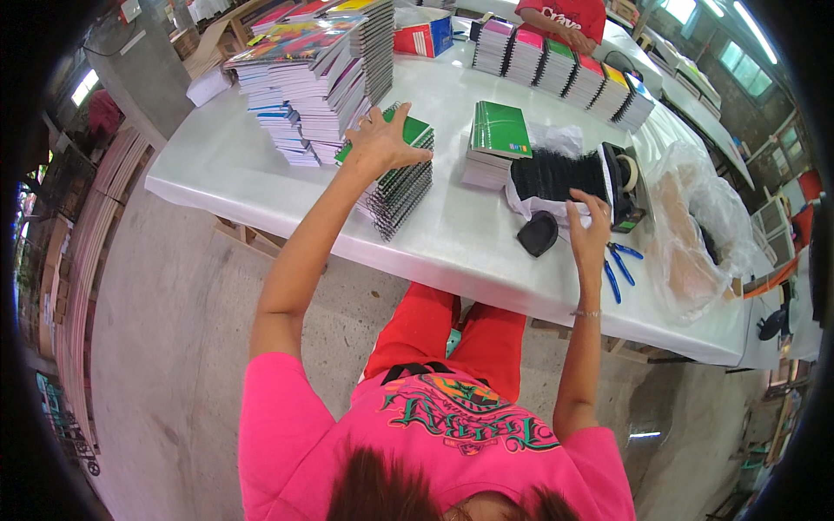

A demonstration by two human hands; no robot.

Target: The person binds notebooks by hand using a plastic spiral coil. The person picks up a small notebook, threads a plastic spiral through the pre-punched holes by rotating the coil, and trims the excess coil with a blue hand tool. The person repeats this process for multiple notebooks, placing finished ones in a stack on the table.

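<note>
My left hand lies with spread fingers over the top of a stack of green-covered spiral notebooks, whose black coils face right. My right hand is at the near right edge of a bundle of black binding coils in white plastic wrap. Its fingers are bent and apart, and no held thing shows in them. Left of the coils stands a stack of green-covered books with no coil visible. A small black pouch-like piece and blue-handled pliers lie near my right hand.
Tall stacks of notebooks stand at the back left of the white table. A row of coil-bound books runs along the far side, by a person in a red shirt. Tape and clear plastic bags are at right.
</note>
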